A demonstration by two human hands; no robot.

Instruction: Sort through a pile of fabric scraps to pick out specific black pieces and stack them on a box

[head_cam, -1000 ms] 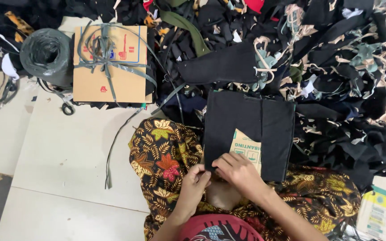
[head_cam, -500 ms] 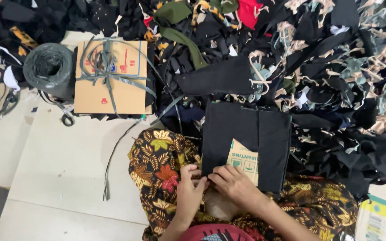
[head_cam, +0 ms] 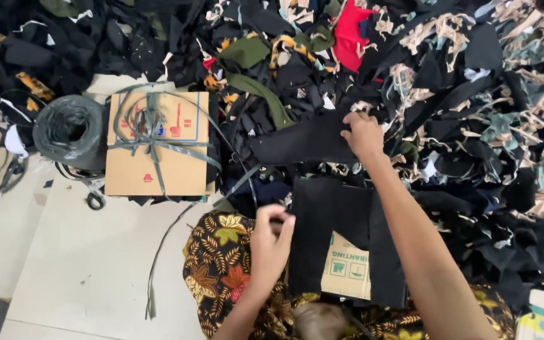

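Note:
My right hand point(head_cam: 363, 134) reaches forward into the heap and lies on a flat black fabric scrap point(head_cam: 300, 143), fingers curled at its right end. My left hand point(head_cam: 271, 242) rests on my lap at the left edge of a stack of black fabric pieces point(head_cam: 335, 217), fingers bent against it. A piece of brown cardboard point(head_cam: 347, 269) sticks out from under the stack. My lap is covered by a brown cloth with a leaf pattern point(head_cam: 221, 264).
A large heap of fabric scraps point(head_cam: 461, 94), mostly black, fills the top and right. A cardboard box tied with grey strapping point(head_cam: 157, 143) stands at the left beside a grey roll of strapping point(head_cam: 70, 129). Scissors point(head_cam: 94, 196) lie below it on the pale floor point(head_cam: 77, 271).
My right hand has left the lap and stretched forward onto the black scrap in the heap. My left hand has moved up to the stack's left edge.

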